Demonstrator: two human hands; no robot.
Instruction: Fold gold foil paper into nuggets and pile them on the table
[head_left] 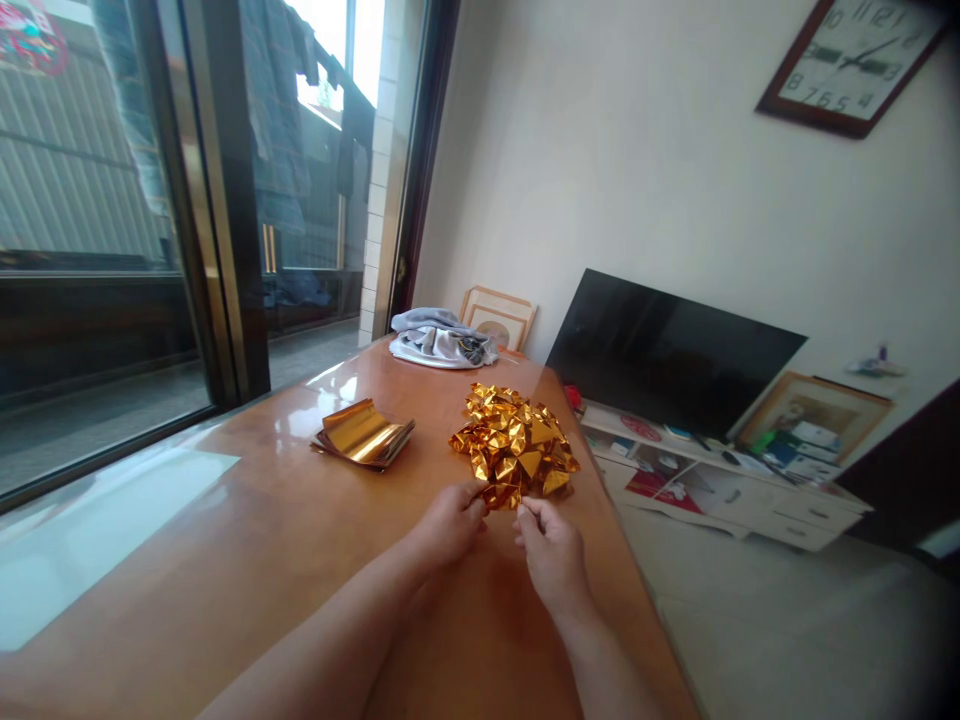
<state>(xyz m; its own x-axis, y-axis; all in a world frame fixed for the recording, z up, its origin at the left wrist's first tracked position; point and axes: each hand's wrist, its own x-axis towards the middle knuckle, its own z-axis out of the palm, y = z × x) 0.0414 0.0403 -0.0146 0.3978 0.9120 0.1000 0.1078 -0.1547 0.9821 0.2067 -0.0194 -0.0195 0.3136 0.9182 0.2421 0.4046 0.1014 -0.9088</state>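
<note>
Between my two hands is a folded gold foil paper piece (pixel 501 496), its ends pinched in the fingers. My left hand (pixel 452 525) closes on its left end, and my right hand (pixel 551 550) grips its right end between thumb and fingers. Just beyond it lies a heap of folded gold foil pieces (pixel 517 435); whether the held piece touches the heap, I cannot tell. To the left of the heap rests a stack of flat gold foil sheets (pixel 364 432), the top sheet curling up at its edges.
A brown glossy table (pixel 300 540) carries everything, its right edge running close by my right arm. Folded grey cloth (pixel 441 338) lies at the far end. Beyond stand a television (pixel 675 350) and a white cabinet (pixel 727 490). A sliding glass door (pixel 225 200) is on the left.
</note>
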